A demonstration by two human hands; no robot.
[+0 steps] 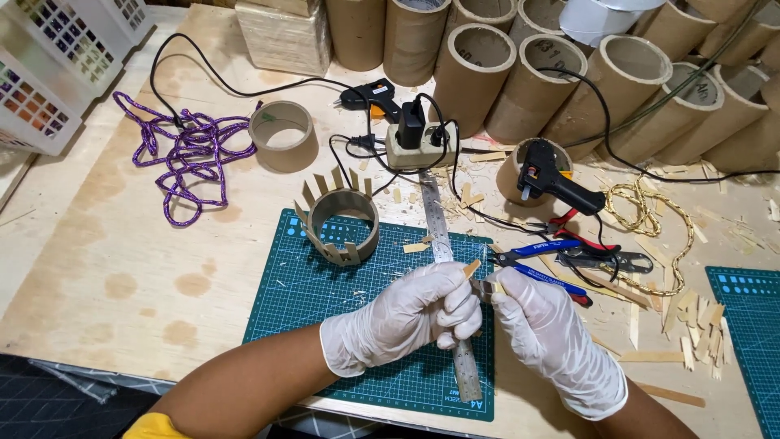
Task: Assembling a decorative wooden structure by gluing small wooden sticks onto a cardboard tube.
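White latex gloves on both hands, working over the green cutting mat (325, 325). Left hand (406, 321) is curled closed, pinching a small wooden stick piece (472, 267) between thumb and fingertips; the stick pokes up and right out of the grip. Right hand (546, 329) is closed too, gripping a small tool (486, 286) whose tip sits against the base of the stick – can't tell exactly what kind of tool, mostly hidden by the glove. Both hands touch, held just above the mat's right part.

Steel ruler (444, 268) lies lengthwise on the mat, passing under the hands. Left of it, on the mat's top edge: a short cardboard ring (343, 221) with wooden slats stuck upright around its wall. A plain cardboard ring (283, 134) sits further back on the plywood table (122, 244), next to a tangle of purple cord (185, 154).

Right of the hands – blue-handled pliers (532, 250) and red-handled cutters (585, 244), near a black glue gun (552, 183) resting on a short tube. Second glue gun (370, 96) behind a power strip (414, 146) with a plug in it. Gold rope (650, 215) and scattered stick offcuts (691, 325) to the far right. Tall cardboard tubes (569, 73) are stacked along the back; white plastic baskets (57, 57) at top left.
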